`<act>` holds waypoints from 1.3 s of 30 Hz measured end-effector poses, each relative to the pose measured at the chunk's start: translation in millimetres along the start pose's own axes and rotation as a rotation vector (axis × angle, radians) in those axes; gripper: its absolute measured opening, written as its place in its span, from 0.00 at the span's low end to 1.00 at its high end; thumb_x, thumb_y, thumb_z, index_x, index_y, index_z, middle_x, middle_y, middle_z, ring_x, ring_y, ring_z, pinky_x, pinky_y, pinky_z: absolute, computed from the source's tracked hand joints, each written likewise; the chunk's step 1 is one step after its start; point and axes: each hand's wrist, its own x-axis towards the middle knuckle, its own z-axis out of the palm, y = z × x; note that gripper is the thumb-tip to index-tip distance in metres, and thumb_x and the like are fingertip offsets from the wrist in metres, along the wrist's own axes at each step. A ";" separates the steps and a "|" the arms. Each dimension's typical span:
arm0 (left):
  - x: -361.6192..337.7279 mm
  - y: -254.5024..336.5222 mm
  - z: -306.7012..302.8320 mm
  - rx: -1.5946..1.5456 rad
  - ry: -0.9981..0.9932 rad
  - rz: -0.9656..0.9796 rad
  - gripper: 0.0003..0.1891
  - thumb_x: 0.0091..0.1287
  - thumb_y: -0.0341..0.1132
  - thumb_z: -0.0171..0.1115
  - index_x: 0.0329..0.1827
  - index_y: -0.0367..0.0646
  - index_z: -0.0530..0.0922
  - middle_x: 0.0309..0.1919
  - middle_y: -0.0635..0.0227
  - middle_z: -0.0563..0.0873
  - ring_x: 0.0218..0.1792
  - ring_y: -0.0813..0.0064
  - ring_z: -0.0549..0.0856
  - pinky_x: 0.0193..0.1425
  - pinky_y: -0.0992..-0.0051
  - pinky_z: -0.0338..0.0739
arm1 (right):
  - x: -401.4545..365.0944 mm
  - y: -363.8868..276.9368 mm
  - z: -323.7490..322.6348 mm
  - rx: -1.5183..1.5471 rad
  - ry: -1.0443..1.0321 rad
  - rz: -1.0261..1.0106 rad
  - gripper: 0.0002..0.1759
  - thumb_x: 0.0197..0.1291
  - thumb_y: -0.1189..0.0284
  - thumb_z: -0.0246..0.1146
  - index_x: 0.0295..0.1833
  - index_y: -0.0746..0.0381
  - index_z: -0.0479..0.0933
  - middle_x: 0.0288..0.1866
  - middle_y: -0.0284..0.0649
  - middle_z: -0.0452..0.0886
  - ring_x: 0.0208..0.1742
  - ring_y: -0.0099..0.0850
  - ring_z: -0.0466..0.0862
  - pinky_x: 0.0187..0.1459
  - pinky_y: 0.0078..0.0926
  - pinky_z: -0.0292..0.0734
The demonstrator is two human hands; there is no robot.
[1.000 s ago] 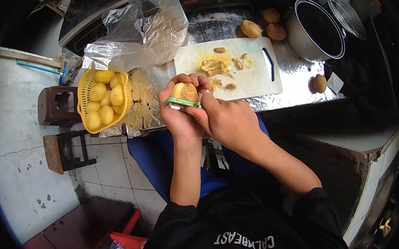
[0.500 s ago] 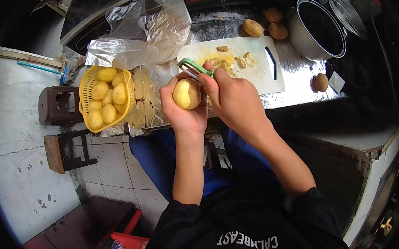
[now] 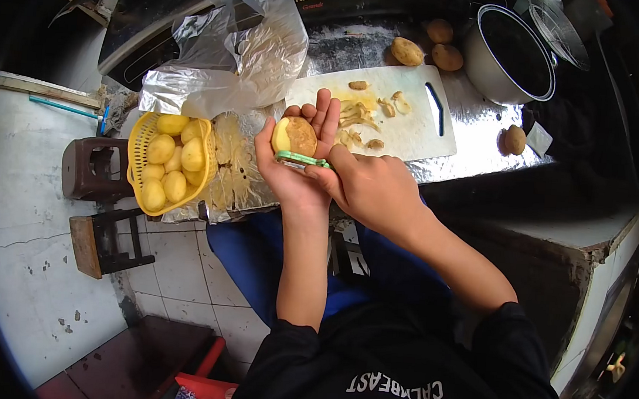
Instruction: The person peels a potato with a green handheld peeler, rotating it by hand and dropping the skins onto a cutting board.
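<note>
A partly peeled potato (image 3: 299, 135) rests in my left hand (image 3: 292, 172), cradled between thumb and palm with the other fingers stretched up beyond it. Pale flesh shows on its left side, brown skin on the rest. My right hand (image 3: 376, 189) grips a green peeler (image 3: 304, 159), whose head lies across the near end of the potato. Just beyond the hands is a white cutting board (image 3: 424, 136) with peelings (image 3: 356, 115) scattered on it. To the left stands a yellow basket (image 3: 135, 158) of peeled potatoes (image 3: 161, 149).
Unpeeled potatoes (image 3: 407, 51) lie behind the board, and another brown potato (image 3: 514, 140) sits to its right. A pot (image 3: 491, 71) stands at the back right. A clear plastic bag (image 3: 270, 51) spreads at the back left. Two stools (image 3: 95, 169) are on the floor.
The peeler has come down toward me, from beyond the potato to its near end. My left fingers have straightened, and the potato now shows more brown skin.
</note>
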 end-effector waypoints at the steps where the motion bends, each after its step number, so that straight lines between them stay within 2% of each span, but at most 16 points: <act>1: -0.6 -0.9 -2.2 -0.001 0.002 0.001 0.19 0.69 0.45 0.46 0.41 0.33 0.71 0.36 0.56 0.77 0.58 0.50 0.77 0.72 0.51 0.67 | 0.1 0.5 1.2 0.001 -0.002 -0.001 0.22 0.66 0.51 0.57 0.33 0.60 0.73 0.11 0.42 0.73 0.13 0.44 0.77 0.16 0.38 0.72; 3: -1.0 -2.3 -7.8 0.027 -0.113 -0.011 0.18 0.69 0.44 0.46 0.41 0.34 0.71 0.34 0.58 0.76 0.56 0.51 0.79 0.72 0.53 0.68 | 0.8 0.8 2.9 -0.026 0.057 0.009 0.22 0.66 0.51 0.57 0.36 0.61 0.74 0.11 0.42 0.73 0.13 0.44 0.78 0.16 0.39 0.72; 5: -2.6 -1.7 -9.5 0.032 -0.135 -0.034 0.17 0.68 0.44 0.46 0.40 0.35 0.70 0.32 0.59 0.75 0.53 0.53 0.80 0.71 0.54 0.69 | 0.3 -1.7 3.3 -0.019 0.070 0.011 0.22 0.66 0.51 0.57 0.37 0.61 0.74 0.11 0.42 0.74 0.13 0.43 0.78 0.16 0.39 0.73; 7: -5.6 -1.1 -5.8 0.148 -0.124 0.058 0.17 0.68 0.44 0.45 0.40 0.36 0.70 0.32 0.59 0.75 0.51 0.54 0.81 0.71 0.54 0.69 | 1.1 -5.5 3.0 -0.017 0.086 0.011 0.22 0.66 0.51 0.57 0.39 0.62 0.74 0.12 0.42 0.74 0.13 0.43 0.78 0.16 0.39 0.73; 9: -8.3 -0.7 -3.6 0.155 -0.105 0.062 0.17 0.68 0.45 0.44 0.39 0.36 0.70 0.32 0.59 0.75 0.49 0.54 0.81 0.70 0.54 0.69 | -0.2 -13.0 4.8 -0.017 0.099 0.049 0.33 0.67 0.49 0.53 0.57 0.71 0.73 0.11 0.39 0.75 0.10 0.37 0.78 0.14 0.34 0.73; 10: -8.6 -0.1 -3.2 0.159 -0.087 0.073 0.18 0.68 0.45 0.44 0.39 0.36 0.70 0.32 0.59 0.74 0.47 0.55 0.81 0.70 0.55 0.69 | 0.4 -15.1 7.0 -0.016 0.099 0.049 0.33 0.67 0.49 0.53 0.57 0.71 0.73 0.11 0.39 0.75 0.10 0.37 0.78 0.14 0.34 0.73; 12: -8.6 -1.8 -10.0 0.135 -0.110 0.091 0.18 0.68 0.45 0.44 0.39 0.36 0.70 0.32 0.59 0.74 0.45 0.56 0.81 0.69 0.55 0.70 | 1.3 -19.4 12.6 -0.008 0.135 0.106 0.38 0.68 0.49 0.52 0.65 0.75 0.65 0.11 0.38 0.76 0.11 0.36 0.78 0.14 0.33 0.72; 16: -5.8 4.5 -10.5 0.125 -0.113 0.153 0.18 0.67 0.45 0.45 0.38 0.36 0.70 0.31 0.59 0.74 0.41 0.56 0.80 0.68 0.55 0.70 | 8.0 -22.9 7.8 0.030 0.131 0.098 0.37 0.68 0.49 0.52 0.64 0.75 0.67 0.12 0.39 0.76 0.11 0.36 0.78 0.14 0.33 0.72; 25: -11.3 0.7 -6.1 0.045 -0.071 0.178 0.17 0.67 0.44 0.43 0.37 0.34 0.69 0.31 0.59 0.73 0.43 0.56 0.80 0.64 0.57 0.74 | 4.6 -25.5 5.0 0.022 0.143 0.072 0.35 0.68 0.50 0.52 0.63 0.72 0.69 0.11 0.40 0.76 0.11 0.37 0.78 0.14 0.33 0.73; 27: -11.4 -1.0 -6.7 0.134 -0.080 0.206 0.18 0.67 0.44 0.43 0.37 0.34 0.70 0.31 0.58 0.74 0.43 0.56 0.80 0.64 0.56 0.74 | 3.8 -27.0 -0.8 0.046 0.053 0.143 0.19 0.68 0.55 0.56 0.42 0.62 0.73 0.14 0.43 0.76 0.16 0.46 0.79 0.17 0.40 0.73; 29: -11.9 -1.2 -4.8 0.216 -0.090 0.249 0.19 0.67 0.45 0.42 0.37 0.34 0.70 0.31 0.57 0.75 0.43 0.56 0.81 0.63 0.56 0.75 | 12.4 -23.5 -5.2 0.066 0.078 0.153 0.19 0.68 0.54 0.56 0.39 0.62 0.73 0.14 0.44 0.76 0.16 0.46 0.79 0.18 0.40 0.73; 31: -21.0 1.4 3.3 0.376 0.038 0.199 0.21 0.67 0.46 0.41 0.38 0.35 0.72 0.35 0.54 0.80 0.43 0.56 0.82 0.63 0.57 0.74 | 12.2 -22.4 -4.7 0.095 0.104 0.179 0.20 0.68 0.54 0.56 0.37 0.61 0.73 0.14 0.44 0.76 0.16 0.46 0.79 0.18 0.41 0.73; 32: -22.0 5.7 2.2 0.354 -0.001 0.173 0.21 0.66 0.46 0.40 0.41 0.35 0.73 0.39 0.51 0.83 0.46 0.56 0.82 0.64 0.59 0.73 | 10.5 -20.5 -3.5 0.080 0.100 0.164 0.20 0.68 0.54 0.56 0.36 0.62 0.74 0.14 0.45 0.76 0.16 0.47 0.79 0.18 0.41 0.73; 36: -15.5 3.5 0.9 0.207 0.006 0.195 0.23 0.65 0.47 0.42 0.41 0.33 0.75 0.40 0.53 0.82 0.52 0.56 0.81 0.67 0.60 0.71 | 10.4 -15.4 -1.7 0.073 0.107 0.173 0.21 0.68 0.55 0.57 0.33 0.63 0.74 0.13 0.47 0.75 0.17 0.48 0.79 0.19 0.41 0.74; 38: -15.2 -0.9 -0.4 0.293 -0.100 0.154 0.25 0.66 0.46 0.38 0.50 0.32 0.73 0.44 0.48 0.83 0.55 0.54 0.81 0.65 0.61 0.72 | 15.2 -12.3 -0.6 0.080 0.159 0.174 0.22 0.69 0.54 0.55 0.34 0.63 0.75 0.14 0.47 0.76 0.17 0.47 0.80 0.19 0.40 0.75; 39: -15.3 -1.3 -0.2 0.293 -0.101 0.150 0.25 0.66 0.46 0.38 0.50 0.32 0.73 0.44 0.48 0.83 0.55 0.54 0.81 0.65 0.61 0.72 | 17.0 -10.2 -0.5 0.087 0.208 0.173 0.23 0.69 0.53 0.53 0.34 0.63 0.76 0.14 0.46 0.77 0.16 0.46 0.80 0.19 0.39 0.76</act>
